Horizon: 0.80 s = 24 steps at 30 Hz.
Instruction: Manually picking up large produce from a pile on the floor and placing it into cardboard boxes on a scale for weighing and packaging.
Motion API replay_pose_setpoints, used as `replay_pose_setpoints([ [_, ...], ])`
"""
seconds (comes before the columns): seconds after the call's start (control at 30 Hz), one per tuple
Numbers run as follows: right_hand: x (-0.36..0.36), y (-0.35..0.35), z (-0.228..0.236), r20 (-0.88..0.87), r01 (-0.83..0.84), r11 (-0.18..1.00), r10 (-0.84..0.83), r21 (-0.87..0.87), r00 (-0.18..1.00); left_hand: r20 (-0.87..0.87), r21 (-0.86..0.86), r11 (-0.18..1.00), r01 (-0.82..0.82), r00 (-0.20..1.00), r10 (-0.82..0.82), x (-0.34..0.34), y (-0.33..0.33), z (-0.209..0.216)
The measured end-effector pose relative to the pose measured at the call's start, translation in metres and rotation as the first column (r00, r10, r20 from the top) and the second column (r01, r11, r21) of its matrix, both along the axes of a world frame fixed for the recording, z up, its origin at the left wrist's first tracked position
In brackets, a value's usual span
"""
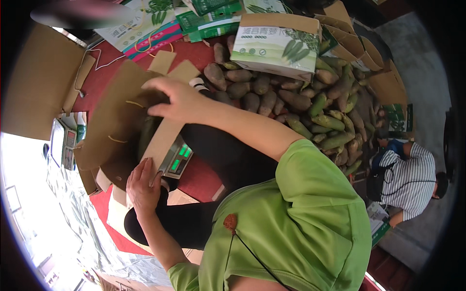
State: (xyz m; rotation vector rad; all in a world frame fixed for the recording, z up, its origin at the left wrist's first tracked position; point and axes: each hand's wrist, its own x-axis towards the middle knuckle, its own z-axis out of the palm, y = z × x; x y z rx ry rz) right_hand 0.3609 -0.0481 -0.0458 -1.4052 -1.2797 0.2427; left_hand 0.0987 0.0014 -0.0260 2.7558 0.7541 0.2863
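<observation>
An open cardboard box (104, 123), brown inside with its flaps raised, stands before me at the left. Dark greenish shapes lie in its shadowed inside; I cannot make out how many. At the near edge of the box, my left hand (143, 186) grips the wall, fingers along the rim and thumb lower down. Over the far side of the opening reaches my right hand (177, 101), its thumb and fingers apart with nothing between them. Against the box's right side shows a digital scale (177, 162) with a lit green display, partly hidden by the box.
A big heap of green and brownish radishes (296, 99) spreads to the right, with a printed white carton (276, 46) on it. Flat cartons (206, 22) lie at the back. Another scale (63, 140) stands at left. A person in a striped shirt (407, 179) works far right.
</observation>
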Motion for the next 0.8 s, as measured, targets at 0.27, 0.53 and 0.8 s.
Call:
replay_pose_setpoints([
  [0.27,0.074,-0.142,-0.096,-0.251,0.388,0.812,-0.523,-0.435,0.814,-0.014,-0.031,0.999,-0.019,1.000,0.019,-0.003,0.002,-0.006],
  [0.53,0.024,-0.324,-0.245,0.049,0.288,0.358,-0.550,-0.888,0.834,-0.007,-0.005,1.000,0.007,1.000,-0.007,-0.003,0.001,-0.011],
  [0.8,0.003,-0.392,-0.268,0.217,0.291,0.072,-0.506,-0.954,0.835,-0.008,0.027,0.999,0.035,0.999,-0.035,-0.005,-0.001,-0.014],
])
